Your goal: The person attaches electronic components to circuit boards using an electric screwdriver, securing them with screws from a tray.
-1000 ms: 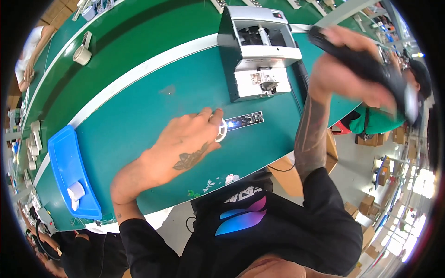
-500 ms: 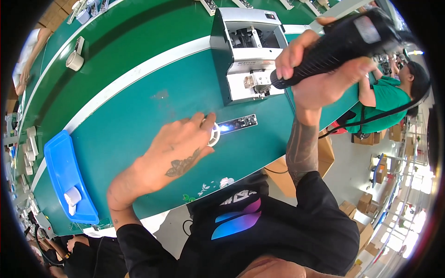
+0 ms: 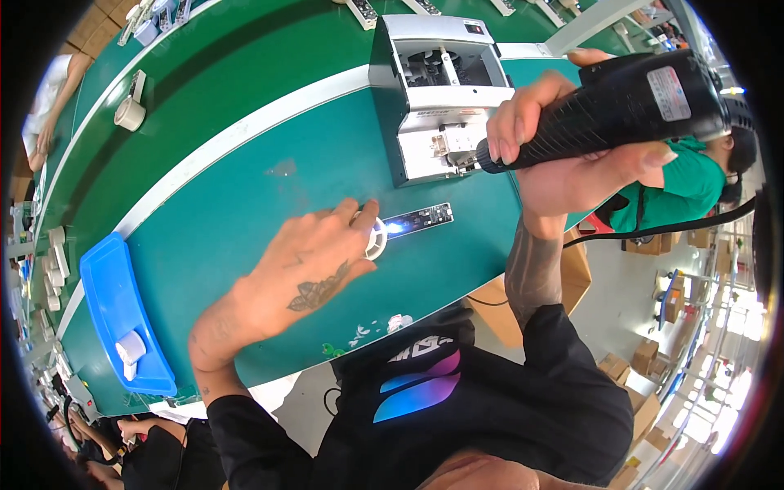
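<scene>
The narrow dark strip (image 3: 418, 220) lay on the green worktop (image 3: 245, 204), its long axis running left to right, its left end under the fingers (image 3: 364, 219) of the left hand (image 3: 306, 265); the right hand (image 3: 563, 147), clenched around a black power tool (image 3: 621, 102), hung above and to its right.

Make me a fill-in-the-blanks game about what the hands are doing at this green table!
1. The right hand grips a black power tool held ____ the table, not resting on it.
2. The left hand presses a white ring beside a narrow ____ strip.
3. The tray at the table's left end is ____.

Missing words: above; black; blue
</scene>
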Demonstrator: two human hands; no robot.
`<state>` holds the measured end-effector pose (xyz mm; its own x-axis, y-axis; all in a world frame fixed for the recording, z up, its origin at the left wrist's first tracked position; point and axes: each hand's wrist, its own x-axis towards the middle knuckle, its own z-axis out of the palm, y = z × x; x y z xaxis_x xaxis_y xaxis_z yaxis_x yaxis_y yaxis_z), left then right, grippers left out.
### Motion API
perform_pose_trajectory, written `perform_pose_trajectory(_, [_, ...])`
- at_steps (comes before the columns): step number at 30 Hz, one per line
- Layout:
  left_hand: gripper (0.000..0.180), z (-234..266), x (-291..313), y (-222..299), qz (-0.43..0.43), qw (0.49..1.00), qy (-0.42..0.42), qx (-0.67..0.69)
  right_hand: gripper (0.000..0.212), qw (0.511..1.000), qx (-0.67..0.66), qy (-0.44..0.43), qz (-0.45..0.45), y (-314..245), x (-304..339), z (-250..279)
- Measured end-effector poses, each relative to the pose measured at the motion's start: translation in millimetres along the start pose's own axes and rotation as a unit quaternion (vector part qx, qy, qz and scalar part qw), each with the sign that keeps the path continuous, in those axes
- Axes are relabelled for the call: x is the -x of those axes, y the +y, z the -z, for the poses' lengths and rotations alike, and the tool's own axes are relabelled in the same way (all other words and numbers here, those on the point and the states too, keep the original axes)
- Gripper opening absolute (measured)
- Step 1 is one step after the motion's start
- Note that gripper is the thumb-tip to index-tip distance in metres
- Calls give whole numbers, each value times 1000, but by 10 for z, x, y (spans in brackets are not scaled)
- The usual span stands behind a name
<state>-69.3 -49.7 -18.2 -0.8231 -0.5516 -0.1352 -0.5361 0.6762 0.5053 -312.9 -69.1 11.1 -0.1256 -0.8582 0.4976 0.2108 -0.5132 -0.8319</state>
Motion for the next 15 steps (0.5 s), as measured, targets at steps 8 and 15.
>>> perform_pose_trajectory(8, [57, 0, -32, -2, 20, 999, -25, 18, 105, 997, 68, 36, 6, 25, -22, 15])
perform_pose_trajectory(15, [52, 5, -48, -1, 13, 1000, -17, 15, 106, 1000, -1, 23, -6, 36, -32, 94])
